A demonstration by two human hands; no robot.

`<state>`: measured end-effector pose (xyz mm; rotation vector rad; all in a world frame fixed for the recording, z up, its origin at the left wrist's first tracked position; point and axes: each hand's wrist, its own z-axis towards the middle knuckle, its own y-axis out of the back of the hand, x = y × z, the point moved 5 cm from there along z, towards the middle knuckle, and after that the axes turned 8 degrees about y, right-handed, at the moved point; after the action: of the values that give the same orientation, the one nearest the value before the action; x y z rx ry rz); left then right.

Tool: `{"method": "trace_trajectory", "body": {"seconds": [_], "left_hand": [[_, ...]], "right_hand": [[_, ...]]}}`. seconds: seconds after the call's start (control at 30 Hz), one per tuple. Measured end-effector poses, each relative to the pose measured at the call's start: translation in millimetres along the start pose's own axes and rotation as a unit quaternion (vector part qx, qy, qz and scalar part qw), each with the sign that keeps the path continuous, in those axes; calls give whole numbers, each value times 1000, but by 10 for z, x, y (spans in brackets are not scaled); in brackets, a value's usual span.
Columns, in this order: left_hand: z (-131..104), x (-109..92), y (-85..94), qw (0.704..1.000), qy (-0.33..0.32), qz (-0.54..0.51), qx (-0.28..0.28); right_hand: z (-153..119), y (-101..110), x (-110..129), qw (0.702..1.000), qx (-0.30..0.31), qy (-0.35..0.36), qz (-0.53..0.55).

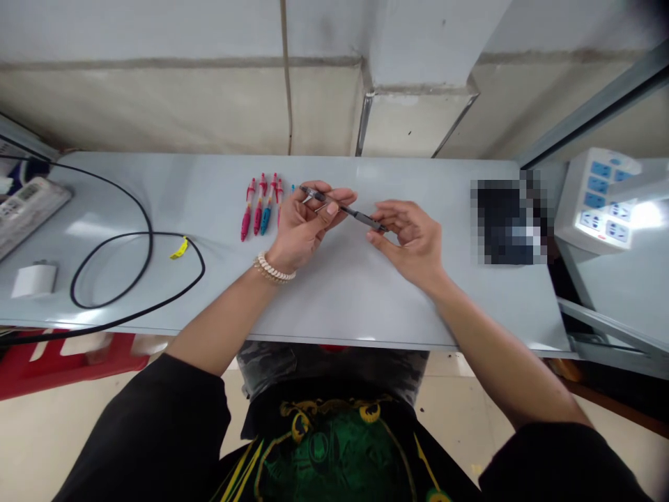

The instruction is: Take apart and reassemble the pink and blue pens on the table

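Holding dk pen (359,216), L fingers (342,196) hiding pt of pens (266,217), tip unclear

A person's left forearm (224,317) and right forearm (491,345) slanting inward, left hand (300,233) turned partly palm up, its thumb (323,217) pressed inward, right hand (412,240) facing it, fingers (400,208) curled above an extended thumb (383,243), hands close but apart.

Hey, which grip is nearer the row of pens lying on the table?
Left. The left grip is just right of the pens, partly hiding the last ones; the right grip is farther to their right.
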<state>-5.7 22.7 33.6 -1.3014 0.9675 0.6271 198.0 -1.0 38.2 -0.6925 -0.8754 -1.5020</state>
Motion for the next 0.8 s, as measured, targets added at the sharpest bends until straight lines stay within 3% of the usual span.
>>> {"method": "trace_trajectory", "body": {"seconds": [0.4,0.8], "left_hand": [[30,163,76,995,70,72,10],[24,212,55,996,34,73,32]], "right_hand": [[-112,20,-116,997,8,-69,-30],[-152,-19,-118,996,32,-52,-63]]}}
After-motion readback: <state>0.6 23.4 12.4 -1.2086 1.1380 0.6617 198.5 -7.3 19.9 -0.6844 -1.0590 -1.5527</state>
